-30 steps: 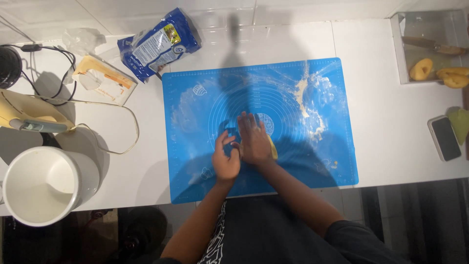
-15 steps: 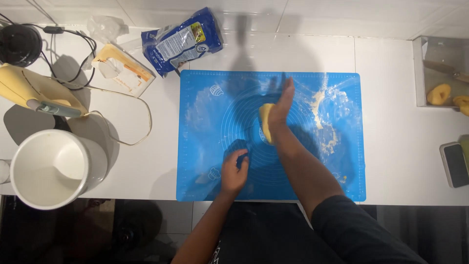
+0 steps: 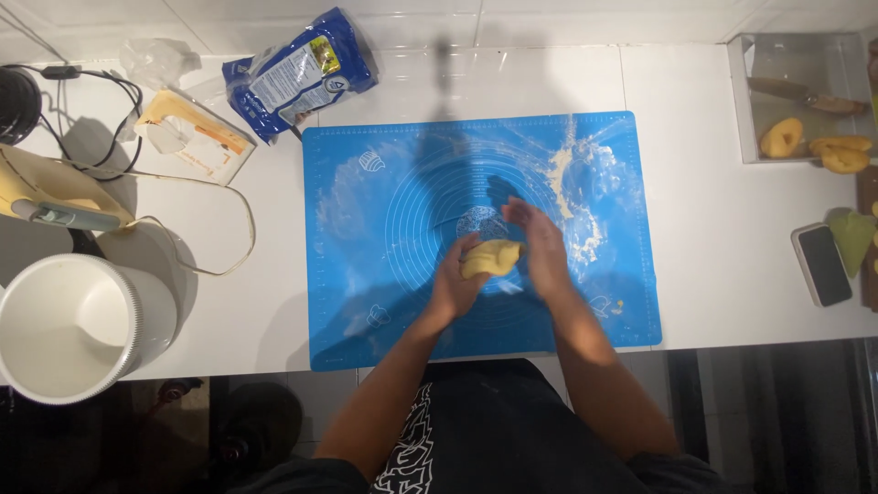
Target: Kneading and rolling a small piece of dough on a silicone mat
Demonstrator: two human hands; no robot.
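A pale yellow lump of dough (image 3: 492, 258) is pressed between my two hands above the middle of a blue silicone baking mat (image 3: 366, 274). My left hand (image 3: 455, 284) cups the dough from the left and below. My right hand (image 3: 541, 245) lies flat against its right side, fingers pointing away from me. White flour (image 3: 572, 197) is smeared over the right part of the mat.
A blue flour bag (image 3: 297, 75) and an opened paper packet (image 3: 194, 137) lie at the back left. A white bowl (image 3: 69, 325) and a yellow hand mixer (image 3: 59, 197) with its cord stand at the left. A tray with dough pieces (image 3: 805, 96) and a phone (image 3: 823, 265) are at the right.
My right hand came back from the far part of the mat with the dough. My left hand rose off the mat and met it, so both hands now press the dough.
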